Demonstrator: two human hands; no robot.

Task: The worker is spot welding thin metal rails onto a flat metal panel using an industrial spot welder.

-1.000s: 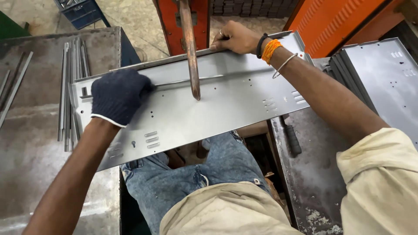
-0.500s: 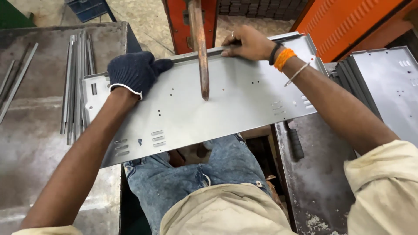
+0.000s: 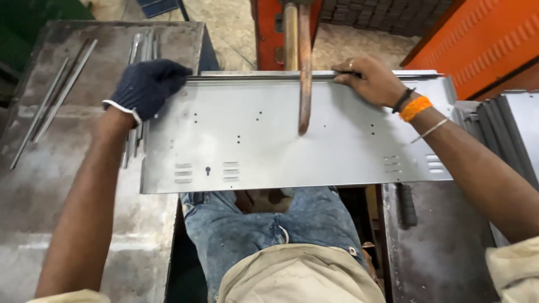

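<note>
A long, flat, grey sheet-metal panel (image 3: 292, 140), punched with small holes and louvre slots, lies across a gap between two steel worktops, above the person's lap in faded blue jeans (image 3: 269, 224). Its far edge carries a thin metal strip (image 3: 252, 77) laid along it.

The left hand (image 3: 147, 87), in a dark blue knitted glove, presses down on the panel's far left corner, palm flat and fingers curled over the strip rather than closed around anything. The bare right hand (image 3: 370, 81), with an orange wristband, pins the strip near the panel's far right, fingers flat on it. Both hands appear to steady the panel and strip and keep them aligned.

Between the hands, a copper-coloured vertical rod (image 3: 305, 67) from an orange-red machine (image 3: 269, 33) comes down over the panel's middle, its tip just above or touching the sheet; which, I cannot tell.

Left of the panel, loose thin metal strips (image 3: 50, 106) lie on the left grey worktop (image 3: 67, 185). Right of it stands a stack of similar grey panels (image 3: 514, 129).
</note>
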